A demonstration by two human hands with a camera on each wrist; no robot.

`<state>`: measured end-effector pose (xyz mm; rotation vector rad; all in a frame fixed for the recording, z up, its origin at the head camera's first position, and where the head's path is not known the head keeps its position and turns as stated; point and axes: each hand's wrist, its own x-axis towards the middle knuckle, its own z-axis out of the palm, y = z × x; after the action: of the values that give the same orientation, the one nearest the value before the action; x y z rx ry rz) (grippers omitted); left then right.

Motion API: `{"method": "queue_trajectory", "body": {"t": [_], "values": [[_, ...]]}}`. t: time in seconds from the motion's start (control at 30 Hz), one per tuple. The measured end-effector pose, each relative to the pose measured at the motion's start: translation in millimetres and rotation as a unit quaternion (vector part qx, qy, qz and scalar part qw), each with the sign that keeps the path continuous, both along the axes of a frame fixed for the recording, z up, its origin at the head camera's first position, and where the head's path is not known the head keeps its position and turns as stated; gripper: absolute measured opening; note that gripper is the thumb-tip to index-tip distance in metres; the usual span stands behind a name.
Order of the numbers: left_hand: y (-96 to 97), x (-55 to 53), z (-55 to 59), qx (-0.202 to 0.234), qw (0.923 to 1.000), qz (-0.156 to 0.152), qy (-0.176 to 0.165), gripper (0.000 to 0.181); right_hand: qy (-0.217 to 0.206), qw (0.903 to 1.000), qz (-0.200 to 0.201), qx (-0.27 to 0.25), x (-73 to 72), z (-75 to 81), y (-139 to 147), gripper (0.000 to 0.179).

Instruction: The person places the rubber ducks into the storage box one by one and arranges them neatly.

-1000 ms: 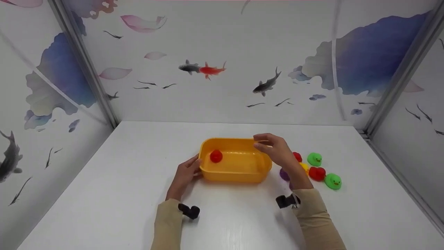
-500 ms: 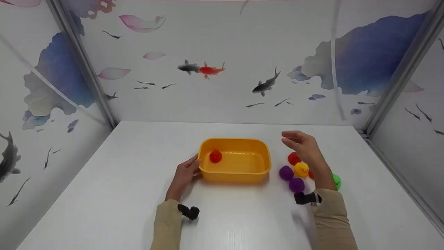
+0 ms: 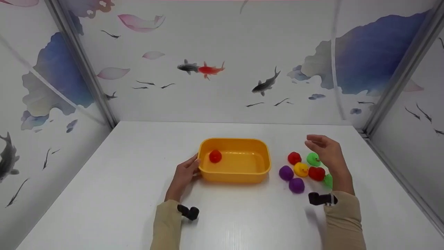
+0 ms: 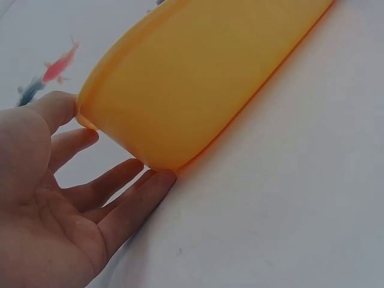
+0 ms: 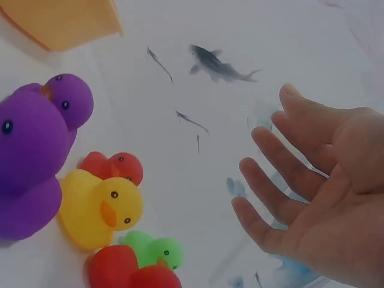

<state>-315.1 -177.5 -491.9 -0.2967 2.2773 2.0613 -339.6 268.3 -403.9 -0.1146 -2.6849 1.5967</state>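
Note:
My left hand (image 3: pixel 184 176) holds the left end of a yellow-orange plastic basin (image 3: pixel 235 177). In the left wrist view its thumb is at the rim, and the other fingertips touch the end wall (image 4: pixel 162 120) down to the base. Inside the basin, toward the left, lies a small red toy (image 3: pixel 215 156). My right hand (image 5: pixel 318 180) is in the air with fingers loosely bent and nothing in them, above the right side of a group of rubber ducks. Nearest it are a green duck (image 3: pixel 313 159), a red one (image 3: pixel 317 173) and another green one (image 3: pixel 327 181), partly hidden by the wrist.
Left of these sit a yellow duck (image 3: pixel 301 169), a red duck (image 3: pixel 294 158) and two purple ducks (image 3: pixel 296 185), between the basin and my right arm. White panels (image 3: pixel 222 100) printed with fish wall in the white table (image 3: pixel 138 194) at the back and sides.
My right hand has moved right, from over the basin's right end to above the ducks, uncovering the purple, yellow and red ones. My left hand and the basin stay nearly in place.

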Motion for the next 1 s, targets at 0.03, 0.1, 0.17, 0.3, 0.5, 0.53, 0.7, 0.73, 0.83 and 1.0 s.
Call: {"method": "queue_trajectory", "body": {"t": [0.03, 0.1, 0.17, 0.3, 0.5, 0.53, 0.7, 0.73, 0.83, 1.0], "values": [[-0.1, 0.1, 0.1, 0.000, 1.0000, -0.001, 0.000, 0.048, -0.003, 1.0000, -0.005, -0.002, -0.7, -2.3, 2.5, 0.061], [-0.2, 0.2, 0.6, 0.001, 1.0000, -0.002, 0.002, 0.047, -0.008, 0.9999, -0.013, -0.004, -2.1, -7.0, 7.2, 0.061], [-0.3, 0.3, 1.0, 0.003, 1.0000, -0.003, 0.004, 0.047, -0.014, 0.9997, -0.020, -0.002, -3.3, -11.6, 11.4, 0.061], [-1.0, 0.1, 0.3, 0.002, 1.0000, -0.004, 0.006, 0.047, -0.027, 0.9991, -0.028, 0.019, -6.5, -22.0, 20.1, 0.061], [-1.7, 0.7, -0.9, 0.022, 0.9997, -0.006, 0.008, 0.048, -0.053, 0.9969, -0.050, 0.029, -10.4, -37.2, 32.4, 0.063], [-1.7, 1.0, -0.6, 0.026, 0.9996, -0.005, 0.008, 0.048, -0.054, 0.9967, -0.054, 0.027, -10.4, -39.2, 34.1, 0.063], [-1.5, 1.5, 0.2, 0.024, 0.9996, -0.006, 0.011, 0.048, -0.058, 0.9962, -0.060, 0.026, -8.9, -48.3, 42.3, 0.064], [-1.5, 1.7, 0.2, 0.024, 0.9996, -0.006, 0.011, 0.048, -0.060, 0.9961, -0.059, 0.027, -8.4, -49.8, 43.4, 0.065], [-1.1, 1.7, 0.2, 0.017, 0.9998, -0.004, 0.008, 0.047, -0.063, 0.9957, -0.057, 0.034, -8.1, -54.0, 46.1, 0.068], [-0.4, 1.0, -0.4, 0.014, 0.9999, 0.001, 0.002, 0.048, -0.069, 0.9948, -0.056, 0.049, -8.3, -56.3, 46.7, 0.072]]}}
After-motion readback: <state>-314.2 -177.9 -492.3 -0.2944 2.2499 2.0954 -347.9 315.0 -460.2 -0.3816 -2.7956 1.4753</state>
